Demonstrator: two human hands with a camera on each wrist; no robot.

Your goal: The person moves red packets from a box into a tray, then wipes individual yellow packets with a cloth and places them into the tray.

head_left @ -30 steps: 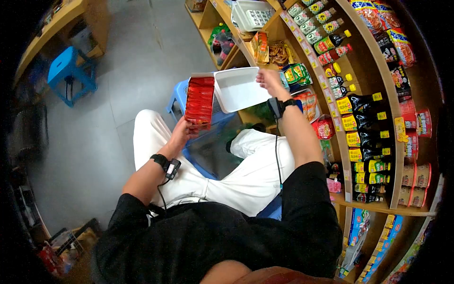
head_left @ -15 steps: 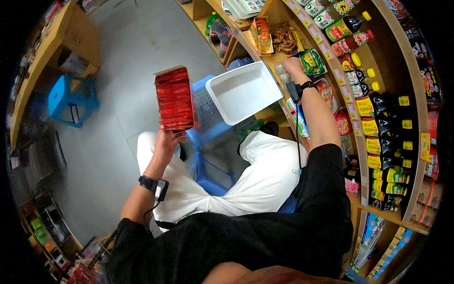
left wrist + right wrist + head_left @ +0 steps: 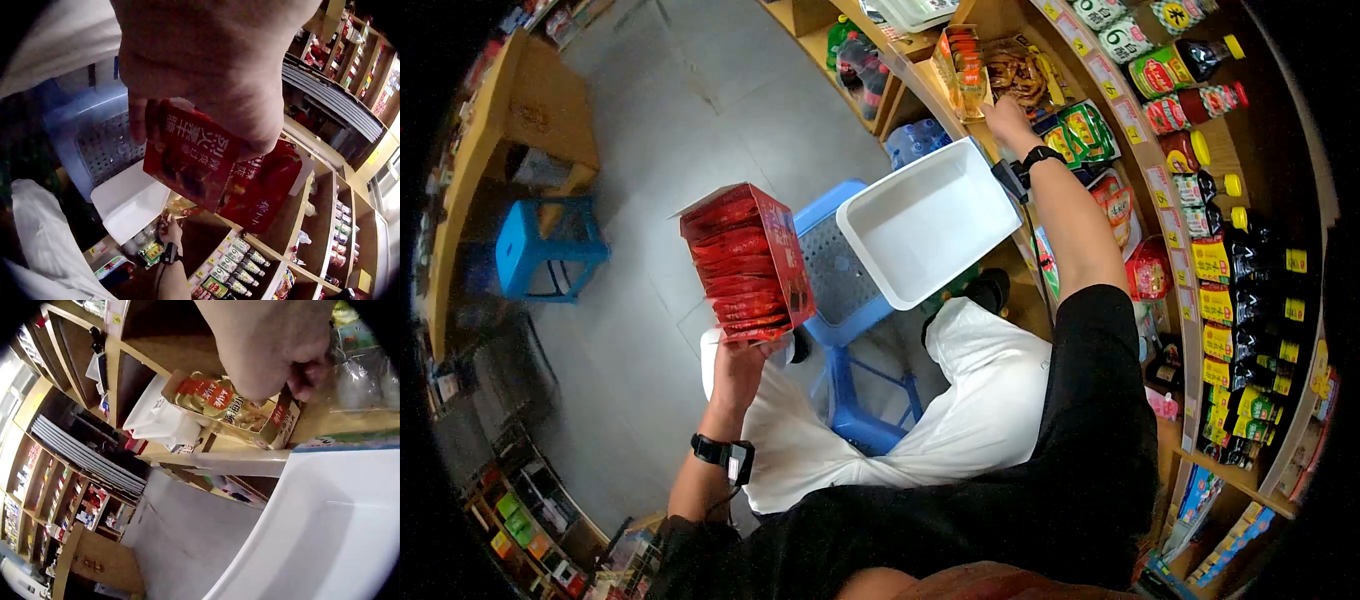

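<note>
My left hand [image 3: 743, 362] grips the near end of an open red carton [image 3: 785, 255], packed with a row of red snack packets [image 3: 735, 262]. In the left wrist view, the carton's printed red side [image 3: 194, 159] faces the camera beneath the palm. At the shelf, my right hand [image 3: 1008, 120] pinches the near end of an open gold-and-orange snack box [image 3: 963, 72]. Gold packets [image 3: 219, 397] fill that box in the right wrist view, where the hand partly covers it. A white plastic basin [image 3: 930, 222] stands just below the right wrist.
The basin rests partly on a blue stool [image 3: 840, 290] between the knees. Beside the snack box lie a bag of brown snacks [image 3: 1018, 75] and green packets [image 3: 1085, 135]. Sauce bottles [image 3: 1185, 70] line the upper shelf. Another blue stool [image 3: 520, 250] stands at left.
My right hand went from over the basin to the shelf, then along to the gold snack box. My left hand moved the red carton leftward, away from the basin, and tilted it.
</note>
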